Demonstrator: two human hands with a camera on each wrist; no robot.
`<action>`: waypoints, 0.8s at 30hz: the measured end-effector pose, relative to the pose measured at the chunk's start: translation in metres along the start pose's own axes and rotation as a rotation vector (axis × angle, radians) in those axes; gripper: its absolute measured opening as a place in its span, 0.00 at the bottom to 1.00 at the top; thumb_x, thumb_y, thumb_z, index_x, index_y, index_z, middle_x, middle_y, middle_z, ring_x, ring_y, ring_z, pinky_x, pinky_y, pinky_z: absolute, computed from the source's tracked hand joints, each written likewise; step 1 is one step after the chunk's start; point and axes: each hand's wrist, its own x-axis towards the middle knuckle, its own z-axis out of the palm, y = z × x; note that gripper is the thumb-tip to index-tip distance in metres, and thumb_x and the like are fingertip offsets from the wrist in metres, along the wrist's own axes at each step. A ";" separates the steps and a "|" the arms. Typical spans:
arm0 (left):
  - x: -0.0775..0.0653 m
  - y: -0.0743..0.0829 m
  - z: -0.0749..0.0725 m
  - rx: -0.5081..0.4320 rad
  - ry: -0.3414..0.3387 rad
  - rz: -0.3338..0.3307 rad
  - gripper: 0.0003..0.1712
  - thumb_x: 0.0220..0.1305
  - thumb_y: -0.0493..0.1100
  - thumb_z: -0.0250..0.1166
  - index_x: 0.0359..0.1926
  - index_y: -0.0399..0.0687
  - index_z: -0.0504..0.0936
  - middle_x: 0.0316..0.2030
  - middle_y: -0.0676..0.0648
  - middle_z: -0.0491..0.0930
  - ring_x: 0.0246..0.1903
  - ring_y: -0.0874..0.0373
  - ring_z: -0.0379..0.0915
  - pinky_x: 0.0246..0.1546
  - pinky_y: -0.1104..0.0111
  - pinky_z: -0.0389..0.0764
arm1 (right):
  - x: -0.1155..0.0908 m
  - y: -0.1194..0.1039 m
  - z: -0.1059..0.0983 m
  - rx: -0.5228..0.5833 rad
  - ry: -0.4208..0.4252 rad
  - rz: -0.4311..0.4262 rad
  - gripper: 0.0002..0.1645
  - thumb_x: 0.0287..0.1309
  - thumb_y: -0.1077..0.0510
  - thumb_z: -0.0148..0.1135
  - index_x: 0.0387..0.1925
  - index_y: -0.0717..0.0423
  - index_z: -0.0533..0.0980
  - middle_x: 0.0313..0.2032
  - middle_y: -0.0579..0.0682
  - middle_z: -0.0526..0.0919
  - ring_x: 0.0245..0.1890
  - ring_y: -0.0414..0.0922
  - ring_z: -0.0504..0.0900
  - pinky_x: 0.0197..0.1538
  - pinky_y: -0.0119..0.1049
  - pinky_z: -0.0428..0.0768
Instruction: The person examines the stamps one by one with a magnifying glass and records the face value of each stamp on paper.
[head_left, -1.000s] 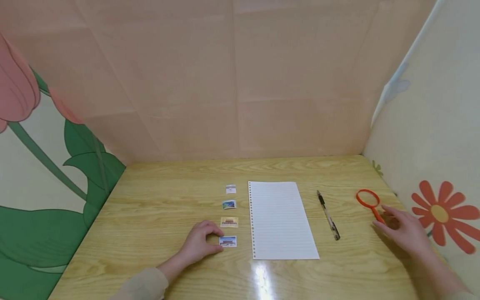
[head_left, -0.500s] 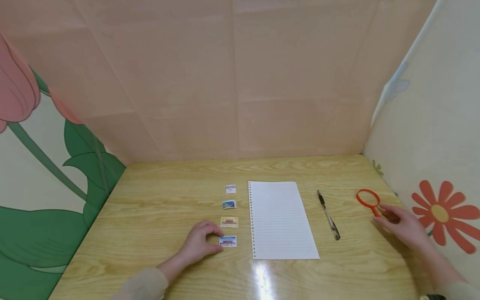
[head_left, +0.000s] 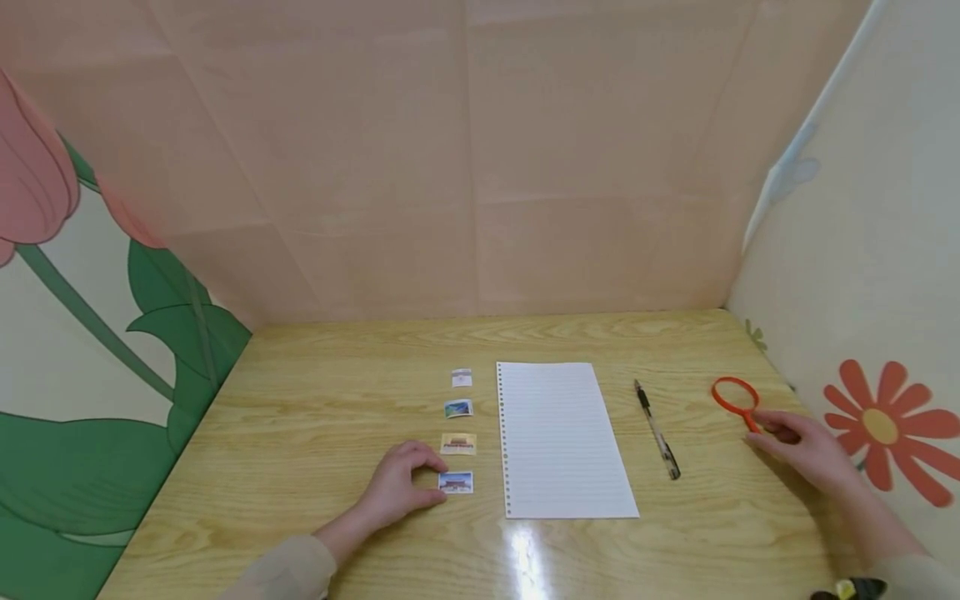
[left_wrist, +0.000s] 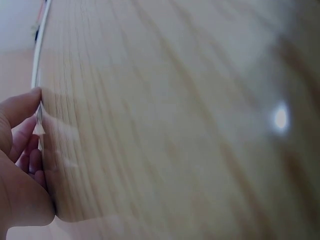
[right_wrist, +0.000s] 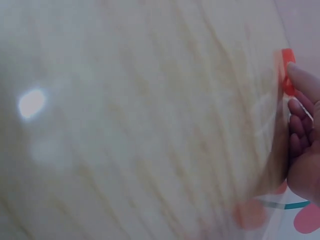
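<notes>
The left hand [head_left: 402, 483] rests on the table with thumb and forefinger at the two left corners of a postage stamp [head_left: 456, 482] bearing a palace-like building, holding it flat. Above that stamp lie a yellow stamp [head_left: 458, 444], a blue-green stamp [head_left: 458, 408] and a pale stamp [head_left: 462, 378], in a column. At the right, the right hand [head_left: 798, 446] grips the handle of a red magnifying glass [head_left: 747, 412], whose round rim points up and left. In the right wrist view the thumb lies against the red magnifying glass [right_wrist: 288, 75]; most of the handle is hidden.
A lined sheet of loose-leaf paper [head_left: 562, 442] lies right of the stamps, its punched holes along the left edge. Between paper and magnifying glass is a black-capped pen [head_left: 657, 429]. Decorated walls border the wooden table [head_left: 300, 400] at back and sides.
The right hand has closed in on the magnifying glass, its fingers now around the handle. The left hand and the stamps have stayed put.
</notes>
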 end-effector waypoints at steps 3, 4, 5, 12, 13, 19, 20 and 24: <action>0.000 0.000 0.000 -0.002 -0.004 -0.005 0.18 0.43 0.43 0.81 0.38 0.53 0.86 0.45 0.54 0.78 0.49 0.51 0.72 0.56 0.49 0.69 | 0.001 0.001 -0.002 0.023 -0.032 0.022 0.32 0.61 0.50 0.69 0.56 0.72 0.75 0.46 0.61 0.79 0.34 0.19 0.66 0.33 0.21 0.72; 0.000 0.000 0.000 -0.005 -0.005 -0.007 0.18 0.43 0.43 0.81 0.38 0.53 0.86 0.45 0.54 0.78 0.49 0.52 0.72 0.57 0.49 0.69 | 0.001 0.001 -0.003 0.030 -0.043 0.032 0.32 0.62 0.50 0.68 0.57 0.72 0.75 0.46 0.60 0.79 0.34 0.20 0.67 0.33 0.22 0.72; 0.000 0.000 0.000 -0.001 -0.005 -0.003 0.18 0.44 0.43 0.81 0.38 0.53 0.86 0.45 0.54 0.78 0.49 0.52 0.72 0.56 0.49 0.69 | 0.001 0.001 -0.003 0.036 -0.052 0.042 0.33 0.62 0.49 0.68 0.57 0.72 0.75 0.45 0.58 0.79 0.34 0.21 0.67 0.32 0.22 0.73; 0.000 -0.001 0.000 0.002 0.003 0.004 0.18 0.43 0.43 0.81 0.38 0.53 0.86 0.44 0.55 0.78 0.48 0.52 0.72 0.56 0.50 0.70 | 0.002 0.000 -0.004 0.049 -0.068 0.082 0.33 0.64 0.49 0.66 0.57 0.73 0.74 0.43 0.56 0.79 0.32 0.25 0.69 0.32 0.26 0.75; 0.000 -0.001 0.000 0.003 0.002 0.006 0.18 0.43 0.43 0.81 0.38 0.53 0.86 0.44 0.55 0.78 0.48 0.52 0.72 0.55 0.50 0.70 | 0.002 0.000 -0.004 0.051 -0.063 0.086 0.33 0.64 0.49 0.66 0.57 0.73 0.74 0.43 0.56 0.79 0.32 0.25 0.69 0.32 0.26 0.75; 0.000 0.000 0.000 -0.014 -0.012 -0.015 0.17 0.44 0.43 0.81 0.38 0.52 0.86 0.44 0.55 0.77 0.49 0.53 0.71 0.55 0.51 0.70 | 0.002 0.001 -0.002 0.059 -0.041 0.099 0.32 0.64 0.49 0.66 0.56 0.73 0.75 0.40 0.53 0.79 0.31 0.26 0.70 0.31 0.27 0.75; 0.000 0.000 0.000 -0.017 -0.012 -0.019 0.17 0.44 0.43 0.81 0.38 0.53 0.86 0.44 0.55 0.77 0.49 0.53 0.71 0.55 0.51 0.70 | 0.002 0.002 -0.001 0.061 -0.037 0.097 0.32 0.64 0.49 0.66 0.56 0.73 0.75 0.40 0.52 0.79 0.31 0.27 0.70 0.30 0.27 0.75; 0.000 -0.001 0.000 -0.014 -0.009 -0.012 0.17 0.44 0.43 0.81 0.38 0.53 0.86 0.43 0.56 0.77 0.48 0.53 0.71 0.55 0.51 0.70 | 0.001 0.003 -0.001 0.070 -0.021 0.084 0.30 0.64 0.50 0.66 0.54 0.73 0.76 0.37 0.46 0.79 0.31 0.27 0.71 0.30 0.28 0.75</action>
